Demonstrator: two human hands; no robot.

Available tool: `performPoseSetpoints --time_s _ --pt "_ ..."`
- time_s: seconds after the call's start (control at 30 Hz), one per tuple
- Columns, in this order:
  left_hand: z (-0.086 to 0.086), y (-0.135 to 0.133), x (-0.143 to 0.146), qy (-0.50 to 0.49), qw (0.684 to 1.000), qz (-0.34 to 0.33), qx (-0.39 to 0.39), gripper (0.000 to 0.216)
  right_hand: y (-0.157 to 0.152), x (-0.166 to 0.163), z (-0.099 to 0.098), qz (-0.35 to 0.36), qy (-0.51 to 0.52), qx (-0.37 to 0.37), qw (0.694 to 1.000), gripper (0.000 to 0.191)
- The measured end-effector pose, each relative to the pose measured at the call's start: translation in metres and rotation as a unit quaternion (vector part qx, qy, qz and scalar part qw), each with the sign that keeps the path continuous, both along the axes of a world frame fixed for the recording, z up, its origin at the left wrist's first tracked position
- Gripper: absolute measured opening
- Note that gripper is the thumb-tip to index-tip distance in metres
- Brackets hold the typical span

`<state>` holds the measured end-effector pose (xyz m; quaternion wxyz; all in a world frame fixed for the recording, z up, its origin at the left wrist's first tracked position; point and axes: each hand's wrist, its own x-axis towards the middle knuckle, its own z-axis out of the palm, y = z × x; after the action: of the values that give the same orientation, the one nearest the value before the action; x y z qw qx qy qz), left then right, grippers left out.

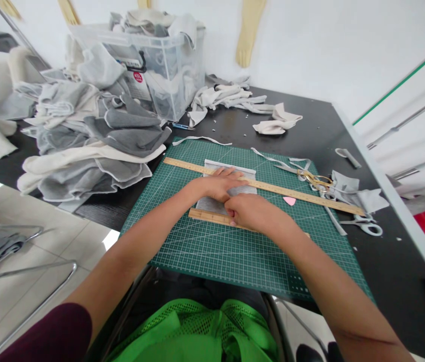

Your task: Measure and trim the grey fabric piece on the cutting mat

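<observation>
Left hand point(223, 184) flat, right hand point(249, 208) curled

The left spans a long tan wooden ruler point(273, 188) and rectangular grey fabric point(211, 204); the right's grip is unclear. A short tan wooden ruler point(208, 215) lies along the fabric's near edge, on a green gridded mat point(205, 251)

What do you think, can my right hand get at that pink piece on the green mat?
Probably yes: the pink piece lies uncovered on the green mat, near the right hand, and the long ruler passes just beyond it without covering it.
</observation>
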<state>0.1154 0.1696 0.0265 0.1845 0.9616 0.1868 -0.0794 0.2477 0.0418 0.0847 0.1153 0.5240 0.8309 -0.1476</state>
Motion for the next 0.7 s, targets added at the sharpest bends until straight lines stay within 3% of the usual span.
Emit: performPoseSetpoints --time_s 0.27,0.53,0.7 --pt "-0.004 0.002 0.001 -0.062 0.998 0.006 -0.010 0.064 -0.010 -0.005 0.003 -0.013 -0.024 0.025 0.999 0.015" --pt "0.005 -0.001 0.005 -0.229 0.973 -0.004 -0.003 0.026 -0.012 0.000 0.005 -0.039 -0.040 -0.006 0.998 0.025" --pt "0.012 -0.006 0.006 -0.200 0.976 -0.044 -0.078 0.022 -0.012 -0.003 0.011 -0.075 -0.055 -0.025 0.995 0.021"
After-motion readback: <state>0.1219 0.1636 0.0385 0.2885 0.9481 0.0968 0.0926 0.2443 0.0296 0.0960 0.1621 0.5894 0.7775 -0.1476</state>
